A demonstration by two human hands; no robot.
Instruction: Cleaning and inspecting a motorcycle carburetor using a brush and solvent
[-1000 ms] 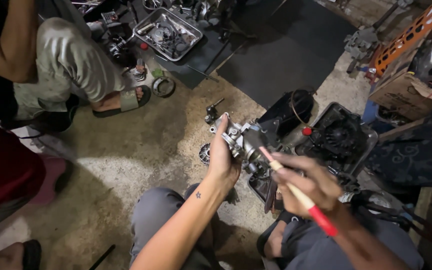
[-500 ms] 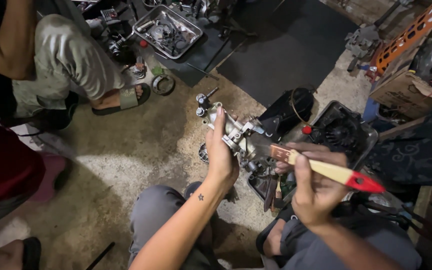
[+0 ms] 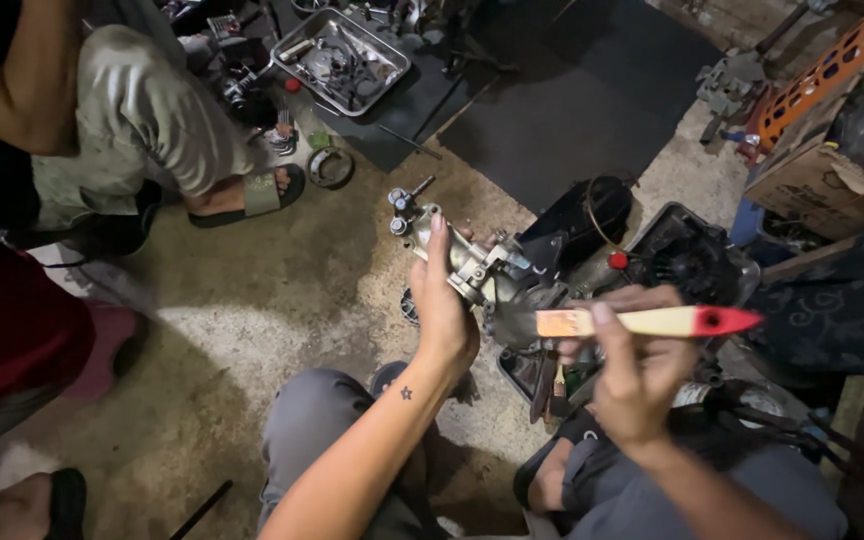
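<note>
Left hand (image 3: 442,315) gripping a grey metal engine part (image 3: 487,275), right hand (image 3: 637,375) closed around a red-tipped paintbrush (image 3: 652,321) touching it.

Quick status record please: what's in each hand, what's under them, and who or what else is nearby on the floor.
left hand: grips a grey metal engine part, held up over the floor
right hand: holds a paintbrush, wooden handle with red tip, bristle end at the part
below: black tub on concrete floor
nearby: metal tray of small parts; seated person's sandalled foot
</note>
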